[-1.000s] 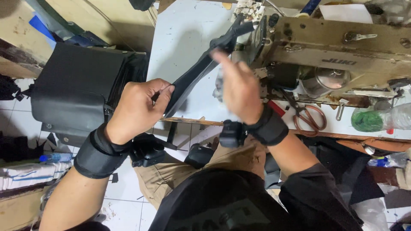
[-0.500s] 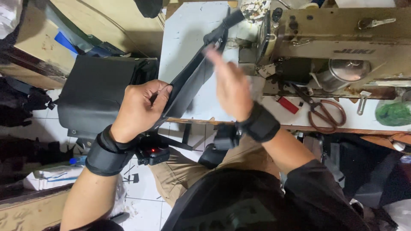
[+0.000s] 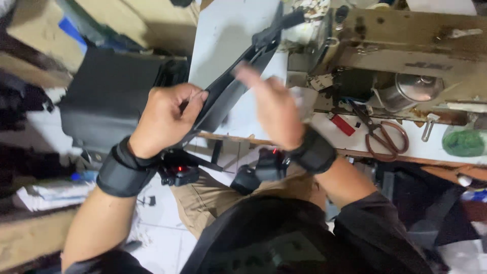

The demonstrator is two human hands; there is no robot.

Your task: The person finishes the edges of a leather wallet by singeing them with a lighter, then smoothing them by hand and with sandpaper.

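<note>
Head view, looking down over my lap: my left hand (image 3: 165, 119) sits left of centre, fingers curled and pinched together on the lower end of a black strap (image 3: 228, 91). That strap runs up and to the right from my grip toward the upper middle of the frame, where its far end lies under the head of the tan sewing machine (image 3: 406, 45). My right hand (image 3: 274, 109) is at centre, blurred, fingers loosely spread, its fingertips at the strap's right edge; whether it presses or grips the strap I cannot tell. Both wrists carry black bands. Behind the strap lies the pale table top (image 3: 223, 30), reaching to the top edge. At right, below the machine, a pair of scissors with reddish-brown handles (image 3: 380, 134) rests on the white table edge, with a small red object (image 3: 343, 125) just beside them and a green bundle (image 3: 462, 142) further right. A dark boxy case (image 3: 109, 96) stands at left on the floor. My khaki trousers (image 3: 213, 200) show at the bottom centre.
</note>
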